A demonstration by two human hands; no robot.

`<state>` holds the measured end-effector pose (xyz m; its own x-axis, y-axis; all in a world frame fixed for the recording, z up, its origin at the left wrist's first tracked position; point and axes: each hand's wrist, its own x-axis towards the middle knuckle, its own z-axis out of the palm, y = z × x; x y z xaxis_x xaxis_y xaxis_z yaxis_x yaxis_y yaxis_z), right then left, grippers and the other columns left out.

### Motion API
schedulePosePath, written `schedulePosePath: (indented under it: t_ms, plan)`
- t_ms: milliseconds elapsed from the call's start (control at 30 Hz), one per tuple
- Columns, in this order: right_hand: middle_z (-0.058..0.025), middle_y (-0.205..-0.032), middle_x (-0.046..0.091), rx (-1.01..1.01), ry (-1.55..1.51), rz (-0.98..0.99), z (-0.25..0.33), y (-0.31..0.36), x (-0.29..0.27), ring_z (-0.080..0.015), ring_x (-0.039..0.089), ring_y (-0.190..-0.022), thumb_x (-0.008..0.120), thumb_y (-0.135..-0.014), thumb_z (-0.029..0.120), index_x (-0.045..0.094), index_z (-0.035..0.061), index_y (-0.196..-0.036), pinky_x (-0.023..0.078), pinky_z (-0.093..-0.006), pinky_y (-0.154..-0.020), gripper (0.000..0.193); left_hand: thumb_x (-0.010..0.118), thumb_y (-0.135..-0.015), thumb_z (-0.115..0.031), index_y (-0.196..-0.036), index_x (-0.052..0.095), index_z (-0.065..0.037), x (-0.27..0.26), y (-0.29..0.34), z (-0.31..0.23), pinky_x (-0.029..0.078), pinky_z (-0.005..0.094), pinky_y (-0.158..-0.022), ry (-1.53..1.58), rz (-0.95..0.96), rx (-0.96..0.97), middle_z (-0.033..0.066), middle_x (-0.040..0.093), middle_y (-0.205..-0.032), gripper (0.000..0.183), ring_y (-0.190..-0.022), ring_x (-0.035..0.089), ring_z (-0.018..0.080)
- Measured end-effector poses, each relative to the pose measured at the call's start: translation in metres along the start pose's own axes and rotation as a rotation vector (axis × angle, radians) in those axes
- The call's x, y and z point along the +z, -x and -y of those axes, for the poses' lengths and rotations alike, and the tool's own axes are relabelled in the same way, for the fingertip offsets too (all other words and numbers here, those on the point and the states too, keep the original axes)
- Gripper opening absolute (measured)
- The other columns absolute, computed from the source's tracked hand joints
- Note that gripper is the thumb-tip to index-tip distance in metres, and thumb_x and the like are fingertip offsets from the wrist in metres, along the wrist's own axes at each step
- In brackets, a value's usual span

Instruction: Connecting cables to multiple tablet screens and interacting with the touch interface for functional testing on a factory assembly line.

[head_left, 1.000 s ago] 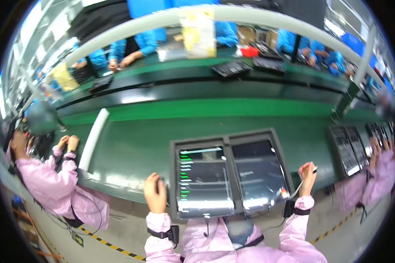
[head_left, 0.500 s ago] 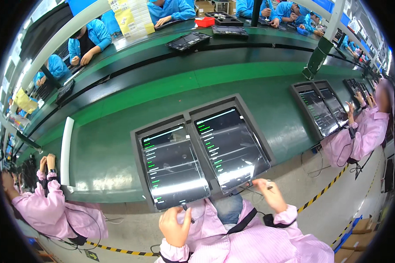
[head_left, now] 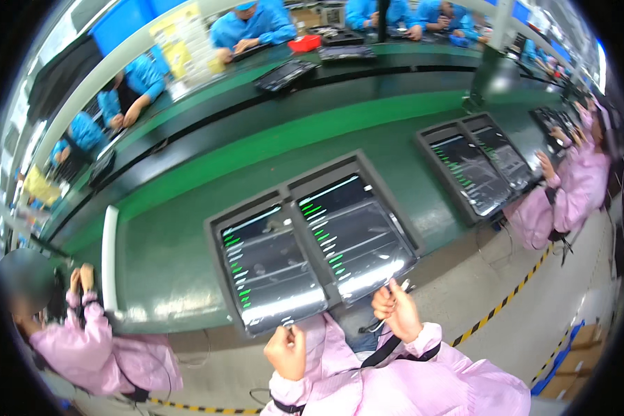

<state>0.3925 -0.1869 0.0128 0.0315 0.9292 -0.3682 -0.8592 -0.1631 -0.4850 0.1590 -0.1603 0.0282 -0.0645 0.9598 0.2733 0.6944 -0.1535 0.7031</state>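
Note:
Two dark tablets, a left one (head_left: 267, 267) and a right one (head_left: 353, 232), lie side by side in a grey two-slot tray (head_left: 213, 243). Both screens are lit with rows of green and white text, and a bright glare crosses their near ends. At the left tablet's near edge my left hand (head_left: 286, 353) is closed in a pinch; whatever it grips is too small to make out. My right hand (head_left: 401, 315) is closed by the near edge of the right tablet, its fingers on a thin cable (head_left: 371, 327).
A long white bar (head_left: 109, 256) lies on the green bench (head_left: 166, 277) to the left. To the right, a similar tray (head_left: 473, 166) of tablets stands before a pink-sleeved co-worker (head_left: 568, 184). Another pink-clad person (head_left: 83, 347) works at left. Blue-clad people sit across the bench.
My right hand has moved left and closed beside the right tablet's near edge. My left hand's fingers have drawn into a tighter pinch. The whole view has shifted and turned slightly.

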Motion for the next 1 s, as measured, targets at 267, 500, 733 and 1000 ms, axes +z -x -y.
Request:
schedulePosePath:
  t_ms: [267, 500, 733, 1000]
  plan:
    - [0.0027, -0.064, 0.038, -0.102, -0.115, 0.033, -0.006, 0.006, -0.009, -0.0062, 0.035, -0.054, 0.04, -0.099, 0.036, 0.044, 0.0096, -0.078, 0.028, -0.0216, -0.048, 0.034, 0.052, -0.093, -0.011, -0.085, 0.059, 0.002, -0.009, 0.009, 0.018, 0.042, 0.0303, -0.052, 0.201, 0.176, 0.038, 0.0093, 0.058, -0.063, 0.016, -0.052, 0.051, 0.0164]
    - [-0.0077, -0.08, 0.055, -1.068, 0.864, -0.48, 0.072, -0.038, -0.036, -0.0142, 0.055, -0.085, 0.034, -0.102, 0.031, 0.042, 0.0042, -0.072, 0.039, -0.0261, -0.076, 0.041, 0.046, -0.097, -0.013, -0.079, 0.05, -0.003, -0.015, 0.008, 0.006, 0.033, 0.0248, -0.045, 0.591, 0.322, -0.29, 0.0013, 0.047, -0.056, 0.021, -0.048, 0.041, 0.0085]
    - [-0.0108, -0.099, 0.063, -0.654, 0.736, -0.202, 0.035, -0.072, -0.005, -0.0178, 0.053, -0.106, 0.036, -0.101, 0.031, 0.042, 0.0047, -0.073, 0.039, -0.0313, -0.092, 0.039, 0.047, -0.096, -0.017, -0.061, 0.037, -0.011, -0.033, 0.006, 0.032, 0.023, 0.0263, -0.042, 1.129, 0.711, -0.407, -0.0029, 0.031, -0.048, 0.036, -0.043, 0.03, 0.009]
    - [-0.0013, -0.076, 0.053, 0.05, 0.426, 0.27, -0.068, -0.118, 0.099, -0.0123, 0.048, -0.064, 0.041, -0.099, 0.04, 0.051, 0.0081, -0.081, 0.041, -0.0269, -0.057, 0.038, 0.035, -0.095, -0.047, -0.056, 0.047, -0.008, -0.096, -0.064, -0.064, 0.032, 0.032, -0.047, 1.19, 0.784, -0.164, 0.006, 0.043, -0.048, 0.057, -0.044, 0.037, 0.0193]
